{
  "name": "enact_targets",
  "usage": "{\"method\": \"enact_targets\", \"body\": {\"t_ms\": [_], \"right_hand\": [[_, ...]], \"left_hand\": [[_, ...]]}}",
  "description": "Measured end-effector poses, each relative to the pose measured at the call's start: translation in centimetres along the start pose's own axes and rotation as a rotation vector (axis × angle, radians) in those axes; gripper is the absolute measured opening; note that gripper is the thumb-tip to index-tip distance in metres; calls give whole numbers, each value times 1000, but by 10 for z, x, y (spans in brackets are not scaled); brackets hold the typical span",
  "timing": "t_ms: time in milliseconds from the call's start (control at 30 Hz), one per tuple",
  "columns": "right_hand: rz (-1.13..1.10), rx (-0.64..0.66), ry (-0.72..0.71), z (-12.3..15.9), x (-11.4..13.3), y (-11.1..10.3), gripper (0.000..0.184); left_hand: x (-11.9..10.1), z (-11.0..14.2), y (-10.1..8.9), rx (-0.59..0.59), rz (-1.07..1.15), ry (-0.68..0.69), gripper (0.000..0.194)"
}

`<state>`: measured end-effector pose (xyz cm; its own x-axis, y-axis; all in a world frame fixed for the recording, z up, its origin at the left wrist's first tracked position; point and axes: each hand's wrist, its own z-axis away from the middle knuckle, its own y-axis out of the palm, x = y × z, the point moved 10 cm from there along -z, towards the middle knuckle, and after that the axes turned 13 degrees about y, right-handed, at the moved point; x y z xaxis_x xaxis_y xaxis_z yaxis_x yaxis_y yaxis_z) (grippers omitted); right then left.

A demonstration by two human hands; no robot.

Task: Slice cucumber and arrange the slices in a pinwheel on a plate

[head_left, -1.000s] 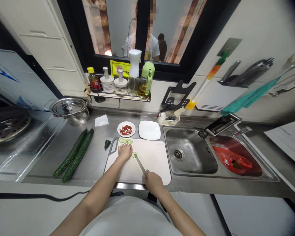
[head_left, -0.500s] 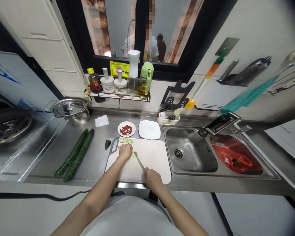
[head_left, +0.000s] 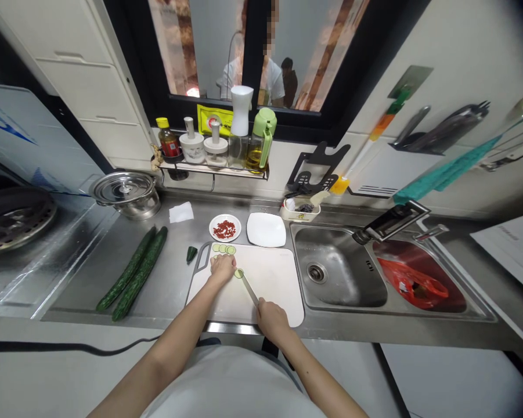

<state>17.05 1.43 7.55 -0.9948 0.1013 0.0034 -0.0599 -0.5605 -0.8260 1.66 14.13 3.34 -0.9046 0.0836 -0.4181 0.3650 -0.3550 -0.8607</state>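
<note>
My left hand point(head_left: 223, 270) is closed, its fingers bunched down on the upper left of the white cutting board point(head_left: 270, 284); what lies under them is hidden. Just beyond it, several thin cucumber slices point(head_left: 222, 249) overlap in a row. My right hand point(head_left: 272, 319) grips the handle of a knife point(head_left: 249, 289) at the board's lower right. The blade slants up to the left, and its far end meets a single cucumber slice point(head_left: 239, 273) beside my left fingers. A dark green cucumber end point(head_left: 191, 254) rests left of the board.
Two whole cucumbers point(head_left: 139, 273) lie to the left, near a lidded steel pot point(head_left: 128, 194). Behind the board stand a plate of red pieces point(head_left: 225, 228) and a square white plate point(head_left: 266, 229). A double sink point(head_left: 339, 264) is at right, below a seasoning rack point(head_left: 213, 168) and utensils.
The view has shifted very slightly. Both hands, the knife and the slices keep practically the same places on the board.
</note>
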Motion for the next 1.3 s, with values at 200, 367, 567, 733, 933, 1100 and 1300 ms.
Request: {"method": "enact_targets", "body": {"t_ms": [200, 367, 567, 733, 933, 1100, 1300], "right_hand": [[19, 11, 4, -1, 2, -4, 30], [36, -8, -40, -3, 3, -7, 30], [83, 7, -62, -2, 2, -16, 29], [110, 2, -76, -3, 1, -21, 31], [85, -2, -68, -5, -2, -20, 28], [60, 3, -54, 0, -6, -14, 30], [38, -13, -60, 8, -13, -11, 31]], "left_hand": [[1, -1, 1, 6, 2, -13, 10], [1, -1, 1, -3, 0, -10, 10], [1, 0, 0, -16, -5, -3, 10], [1, 0, -1, -12, -4, -5, 10], [0, 0, 0, -6, -7, -6, 11], [0, 0, -1, -13, -10, -5, 11], [-2, 1, -2, -6, -18, -6, 11]]}}
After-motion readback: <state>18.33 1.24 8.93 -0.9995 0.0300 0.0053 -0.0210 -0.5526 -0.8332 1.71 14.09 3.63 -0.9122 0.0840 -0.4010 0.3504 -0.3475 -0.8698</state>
